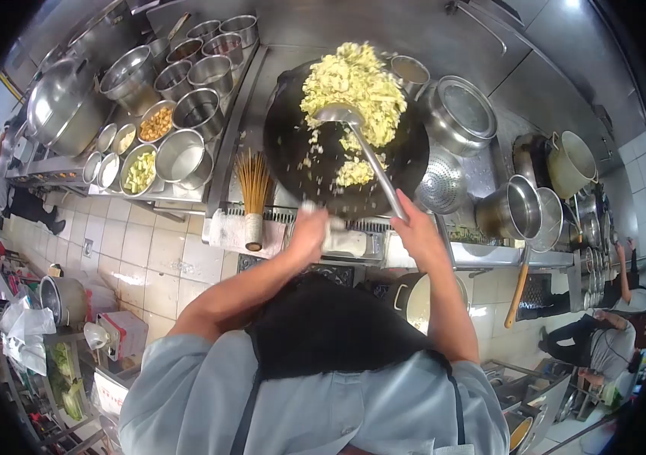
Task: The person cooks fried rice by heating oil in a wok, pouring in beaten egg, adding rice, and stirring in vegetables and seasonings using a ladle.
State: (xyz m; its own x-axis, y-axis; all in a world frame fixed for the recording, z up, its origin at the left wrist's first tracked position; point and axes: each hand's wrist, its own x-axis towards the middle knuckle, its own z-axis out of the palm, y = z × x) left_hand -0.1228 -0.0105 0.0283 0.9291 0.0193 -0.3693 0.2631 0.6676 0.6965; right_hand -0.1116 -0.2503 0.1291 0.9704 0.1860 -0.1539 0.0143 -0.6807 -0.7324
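A large dark wok (312, 163) stands on the stove in front of me. Yellow and pale green chopped food (357, 83) is heaped at its far side, partly in the air and blurred, with a smaller clump nearer. My left hand (310, 233) is closed around a white cloth (330, 227) at the wok's near edge. In my right hand (417, 227) is the handle of a metal ladle (372, 155), whose bowl is over the wok beside the food.
A bamboo brush (253, 189) lies left of the wok. Metal containers (200, 114) line the left counter. To the right are a lidded pot (461, 114), a perforated strainer (440, 184) and more pots (516, 208). Another person (603, 341) is at the far right.
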